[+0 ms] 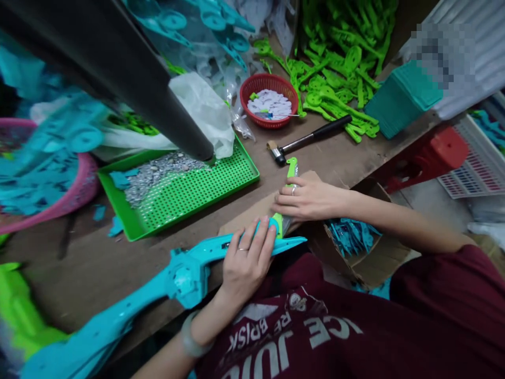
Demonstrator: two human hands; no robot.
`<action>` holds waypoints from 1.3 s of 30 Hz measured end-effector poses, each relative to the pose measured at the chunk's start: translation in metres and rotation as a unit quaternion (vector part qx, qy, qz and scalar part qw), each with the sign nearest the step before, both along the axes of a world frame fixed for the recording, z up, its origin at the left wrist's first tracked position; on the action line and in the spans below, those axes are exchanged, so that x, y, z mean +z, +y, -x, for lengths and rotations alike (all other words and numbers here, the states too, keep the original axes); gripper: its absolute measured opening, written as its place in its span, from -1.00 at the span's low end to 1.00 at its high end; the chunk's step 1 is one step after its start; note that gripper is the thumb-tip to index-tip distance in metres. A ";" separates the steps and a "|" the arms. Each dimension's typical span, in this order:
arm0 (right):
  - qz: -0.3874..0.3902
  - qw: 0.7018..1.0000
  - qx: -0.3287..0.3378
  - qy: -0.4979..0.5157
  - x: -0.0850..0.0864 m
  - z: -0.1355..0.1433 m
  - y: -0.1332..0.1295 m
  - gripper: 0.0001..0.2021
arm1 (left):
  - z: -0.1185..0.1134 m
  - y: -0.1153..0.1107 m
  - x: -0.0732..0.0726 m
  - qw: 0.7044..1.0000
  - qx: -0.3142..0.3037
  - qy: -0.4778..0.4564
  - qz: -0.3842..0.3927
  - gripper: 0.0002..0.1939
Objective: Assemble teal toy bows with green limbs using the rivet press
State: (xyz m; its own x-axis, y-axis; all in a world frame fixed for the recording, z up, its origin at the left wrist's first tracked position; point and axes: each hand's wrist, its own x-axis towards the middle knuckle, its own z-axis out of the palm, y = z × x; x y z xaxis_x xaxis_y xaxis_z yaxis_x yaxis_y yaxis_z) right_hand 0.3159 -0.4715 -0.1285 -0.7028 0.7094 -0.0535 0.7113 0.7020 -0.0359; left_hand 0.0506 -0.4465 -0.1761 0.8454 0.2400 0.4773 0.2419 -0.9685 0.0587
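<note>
Steadied at the table's edge

Left hand grips the blue part along the table's edge, likely steadying it; right hand covers the green strip over cardboard, grip unclear. Beyond, a hammer lies handy.

A brown desk is being loaded on nearly every side. At the left a pink basin is being carried, and between it and a green perforated tray small turquoise scraps are being left loose. Farther off, a red basket is being supported; just nearer, a hammer is being kept lying aslant. At the far right, lime-green parts are being heaped beside a teal container. Near the front edge, flat cardboard is being partly covered, and a long turquoise piece is being stretched leftward along the near side.
</note>
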 end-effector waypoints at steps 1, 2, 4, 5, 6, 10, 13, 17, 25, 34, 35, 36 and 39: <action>0.019 1.000 -0.010 0.005 0.003 -0.001 -0.002 -0.64 | -0.001 -0.001 -0.001 1.000 0.009 -0.003 0.001 -0.48; 0.043 0.999 -0.025 0.015 0.007 -0.002 -0.004 -0.62 | -0.003 -0.002 -0.003 1.000 0.018 -0.006 0.001 -0.48; 0.064 0.993 -0.079 0.061 0.018 -0.006 -0.002 -0.56 | -0.007 -0.006 -0.007 1.000 0.029 -0.008 -0.008 -0.49; 0.047 0.987 -0.119 0.102 0.024 -0.009 0.004 -0.56 | -0.010 -0.009 -0.008 0.999 0.033 -0.007 -0.011 -0.50; 0.011 0.974 -0.164 0.157 0.030 -0.011 0.012 -0.56 | -0.012 -0.012 -0.008 0.999 0.039 -0.003 -0.008 -0.50; -0.104 0.863 -0.238 0.434 0.045 -0.006 0.076 -0.53 | -0.003 -0.021 0.008 0.996 0.066 -0.023 0.058 -0.47; 0.037 0.827 -0.141 0.543 0.049 0.009 0.121 -0.57 | 0.039 -0.019 0.027 0.992 0.057 -0.058 0.093 -0.42; 0.171 0.799 -0.129 0.563 0.056 0.037 0.148 -0.65 | 0.111 -0.005 0.019 0.991 0.095 -0.027 0.087 -0.46; 0.102 0.747 -0.154 0.639 0.024 0.144 0.200 -0.56 | 0.095 -0.008 -0.029 0.988 0.108 -0.114 0.010 -0.60; -0.010 0.796 -0.241 0.555 -0.034 0.179 0.214 -0.45 | 0.087 -0.014 -0.028 0.979 0.133 -0.155 0.004 -0.60; -0.012 0.801 -0.240 0.548 -0.036 0.178 0.215 -0.44 | 0.088 -0.014 -0.027 0.979 0.133 -0.154 0.007 -0.59; -0.013 0.806 -0.238 0.541 -0.037 0.178 0.216 -0.43 | 0.089 -0.013 -0.027 0.979 0.134 -0.153 0.009 -0.59; -0.007 0.807 -0.240 0.539 -0.038 0.179 0.217 -0.43 | 0.089 -0.013 -0.024 0.980 0.136 -0.145 0.017 -0.58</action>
